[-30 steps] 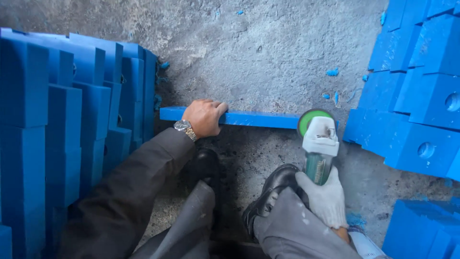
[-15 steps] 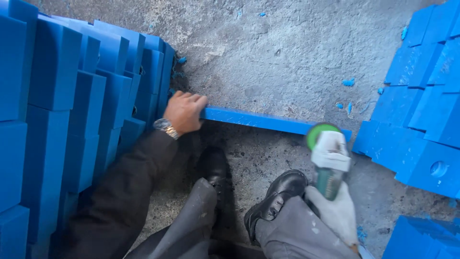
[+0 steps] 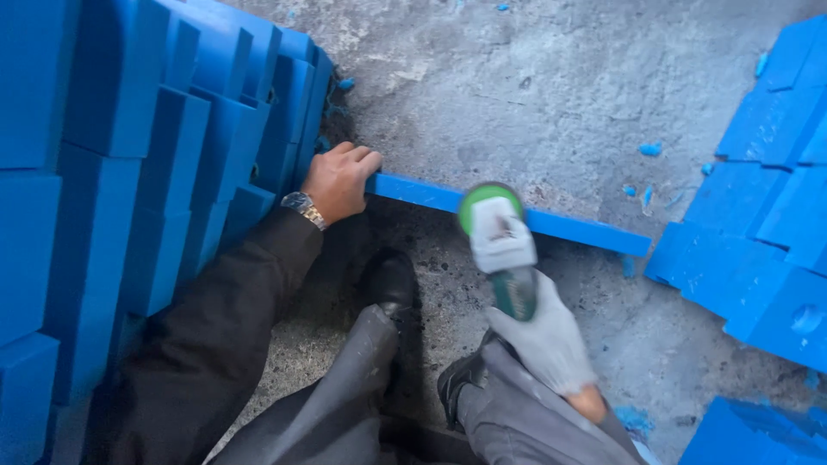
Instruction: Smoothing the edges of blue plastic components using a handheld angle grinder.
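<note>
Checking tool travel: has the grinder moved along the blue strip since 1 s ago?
Yes. The grinder has moved from the blue strip's right end toward the left hand, now near mid-strip.
</note>
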